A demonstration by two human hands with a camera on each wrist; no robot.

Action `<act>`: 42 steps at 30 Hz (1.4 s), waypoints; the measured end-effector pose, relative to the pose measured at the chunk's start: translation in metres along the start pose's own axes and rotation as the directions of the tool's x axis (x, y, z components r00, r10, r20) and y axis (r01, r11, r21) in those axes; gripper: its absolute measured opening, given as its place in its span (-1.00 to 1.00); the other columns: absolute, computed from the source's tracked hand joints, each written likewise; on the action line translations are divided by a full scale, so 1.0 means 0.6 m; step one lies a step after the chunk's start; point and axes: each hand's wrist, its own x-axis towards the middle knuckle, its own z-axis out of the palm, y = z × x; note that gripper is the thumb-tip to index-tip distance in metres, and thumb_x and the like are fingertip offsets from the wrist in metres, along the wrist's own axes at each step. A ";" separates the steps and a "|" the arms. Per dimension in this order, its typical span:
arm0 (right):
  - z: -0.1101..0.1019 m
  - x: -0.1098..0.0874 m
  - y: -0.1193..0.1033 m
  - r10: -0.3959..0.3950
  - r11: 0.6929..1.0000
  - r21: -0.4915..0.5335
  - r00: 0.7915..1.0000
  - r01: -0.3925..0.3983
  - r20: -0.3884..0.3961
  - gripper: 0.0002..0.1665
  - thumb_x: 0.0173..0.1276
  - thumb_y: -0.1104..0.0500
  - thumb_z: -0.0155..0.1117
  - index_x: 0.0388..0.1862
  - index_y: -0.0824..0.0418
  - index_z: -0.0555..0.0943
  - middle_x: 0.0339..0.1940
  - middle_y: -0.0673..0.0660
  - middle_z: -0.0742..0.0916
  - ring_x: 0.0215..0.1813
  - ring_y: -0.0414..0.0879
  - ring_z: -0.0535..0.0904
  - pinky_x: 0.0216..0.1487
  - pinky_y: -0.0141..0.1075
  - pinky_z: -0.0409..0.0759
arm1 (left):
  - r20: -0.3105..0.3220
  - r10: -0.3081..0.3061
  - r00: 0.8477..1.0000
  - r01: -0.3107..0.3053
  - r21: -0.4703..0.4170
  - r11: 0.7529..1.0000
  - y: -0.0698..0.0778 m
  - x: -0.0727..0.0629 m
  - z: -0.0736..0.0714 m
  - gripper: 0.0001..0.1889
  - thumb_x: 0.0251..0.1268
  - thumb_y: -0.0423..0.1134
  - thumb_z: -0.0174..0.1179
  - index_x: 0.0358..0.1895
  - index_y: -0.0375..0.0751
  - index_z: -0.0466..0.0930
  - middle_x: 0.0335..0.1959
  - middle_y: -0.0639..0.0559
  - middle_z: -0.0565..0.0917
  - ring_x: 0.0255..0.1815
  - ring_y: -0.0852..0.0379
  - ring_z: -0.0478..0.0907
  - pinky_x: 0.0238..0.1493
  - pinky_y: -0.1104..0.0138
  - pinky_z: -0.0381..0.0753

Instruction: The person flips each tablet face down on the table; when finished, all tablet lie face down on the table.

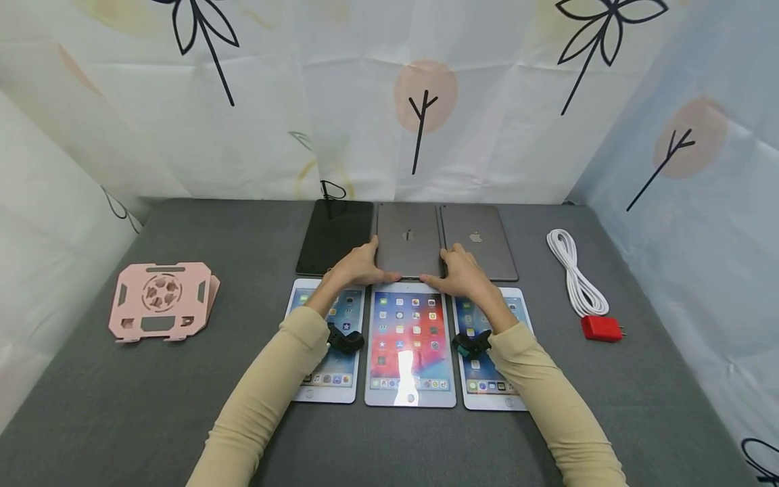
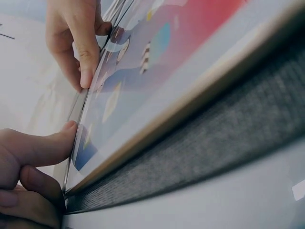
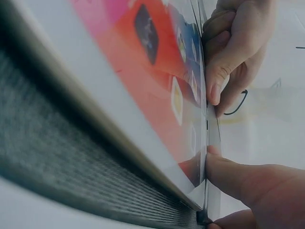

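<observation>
In the head view, a grey tablet [image 1: 409, 233] lies back side up in the middle of the far row. My left hand [image 1: 359, 265] holds its near left corner, fingers at the left edge and thumb along the near edge. At the near right corner, my right hand [image 1: 461, 272] grips it the same way. Just in front lies a white tablet [image 1: 411, 352] with its lit screen up. Both wrist views show the hands facing each other beyond this white tablet's far edge, the left hand [image 2: 33, 167] and right hand [image 3: 262, 191] each with bent fingers.
A dark-faced tablet [image 1: 337, 230] and another grey tablet [image 1: 477, 237] flank the held one. Lit tablets lie under my left forearm [image 1: 331, 368] and right forearm [image 1: 487, 379]. A pink stand [image 1: 161, 301] is far left; a coiled white cable [image 1: 572, 270] and red charger [image 1: 601, 329] are right.
</observation>
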 end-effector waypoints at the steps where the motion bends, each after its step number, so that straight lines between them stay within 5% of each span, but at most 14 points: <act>1: -0.001 0.000 0.000 0.004 1.000 0.004 1.000 -0.004 0.003 0.01 0.44 -0.17 0.30 0.52 0.55 0.25 0.36 0.49 0.44 0.32 0.36 0.43 0.37 0.17 0.48 | 0.000 0.000 1.000 0.000 -0.003 1.000 -0.001 0.000 0.000 0.22 0.26 0.20 0.36 0.67 -0.29 -0.31 0.68 -0.30 0.03 0.66 -0.25 0.09 0.60 -0.09 0.19; 23: 0.003 -0.001 -0.009 0.022 0.998 0.055 1.000 -0.021 -0.005 0.01 0.44 -0.11 0.34 0.56 0.51 0.18 0.40 0.52 0.41 0.38 0.39 0.41 0.39 0.17 0.46 | -0.042 0.033 0.999 -0.034 -0.024 0.999 -0.012 -0.003 0.005 0.19 0.24 0.18 0.38 0.67 -0.30 -0.22 0.64 -0.32 0.14 0.60 -0.24 0.25 0.55 -0.08 0.29; 25: 0.003 -0.003 -0.016 0.021 0.997 0.076 1.000 -0.019 -0.019 0.00 0.43 -0.08 0.35 0.58 0.48 0.18 0.39 0.53 0.41 0.35 0.39 0.43 0.35 0.17 0.48 | -0.053 0.057 0.997 -0.058 -0.023 0.998 -0.014 -0.009 0.002 0.15 0.24 0.16 0.39 0.66 -0.30 -0.14 0.44 -0.34 0.44 0.35 -0.16 0.54 0.43 -0.01 0.46; 27: 0.003 -0.005 -0.024 0.020 0.995 0.099 0.999 -0.017 -0.027 -0.01 0.42 -0.05 0.38 0.59 0.43 0.18 0.37 0.51 0.43 0.32 0.36 0.44 0.31 0.15 0.51 | -0.057 0.088 0.994 -0.090 -0.027 0.996 -0.018 -0.016 -0.005 0.09 0.25 0.12 0.39 0.65 -0.29 -0.05 -0.01 -0.25 0.70 -0.13 -0.02 0.68 0.09 0.11 0.64; 29: 0.002 -0.005 -0.033 0.007 0.992 0.123 0.999 -0.003 -0.032 0.00 0.40 -0.03 0.40 0.60 0.40 0.18 0.31 0.48 0.48 0.25 0.31 0.48 0.23 0.12 0.55 | -0.060 0.130 0.990 -0.132 -0.025 0.991 -0.024 -0.024 -0.014 0.01 0.28 0.08 0.38 0.63 -0.27 0.04 -0.47 -0.05 0.64 -0.52 0.14 0.51 -0.27 0.24 0.57; 31: 0.000 -0.004 -0.043 -0.016 0.989 0.145 0.999 0.021 -0.036 0.02 0.38 -0.03 0.42 0.61 0.38 0.17 0.23 0.43 0.53 0.15 0.23 0.50 0.16 0.06 0.56 | -0.067 0.169 0.983 -0.171 -0.023 0.985 -0.032 -0.032 -0.025 -0.06 0.29 0.03 0.39 0.61 -0.26 0.13 -0.69 0.08 0.48 -0.67 0.21 0.35 -0.46 0.32 0.40; 35: -0.001 -0.001 -0.066 -0.059 0.979 0.193 0.997 0.067 -0.047 0.01 0.37 -0.01 0.43 0.63 0.32 0.17 0.11 0.36 0.59 -0.02 0.11 0.50 0.01 -0.03 0.56 | -0.126 0.208 0.970 -0.204 0.043 0.978 -0.052 -0.051 -0.049 -0.14 0.25 -0.02 0.43 0.55 -0.27 0.27 -0.59 0.06 0.59 -0.60 0.20 0.43 -0.44 0.37 0.42; 42: 0.012 0.013 -0.105 -0.120 0.956 0.264 0.991 0.130 -0.056 -0.04 0.38 0.00 0.42 0.60 0.32 0.23 0.05 0.33 0.61 -0.17 0.00 0.46 -0.04 -0.13 0.49 | -0.191 0.167 0.967 -0.137 0.160 0.978 -0.098 -0.078 -0.087 -0.07 0.23 -0.01 0.43 0.58 -0.27 0.19 -0.07 -0.24 0.65 -0.32 0.00 0.50 -0.31 0.25 0.45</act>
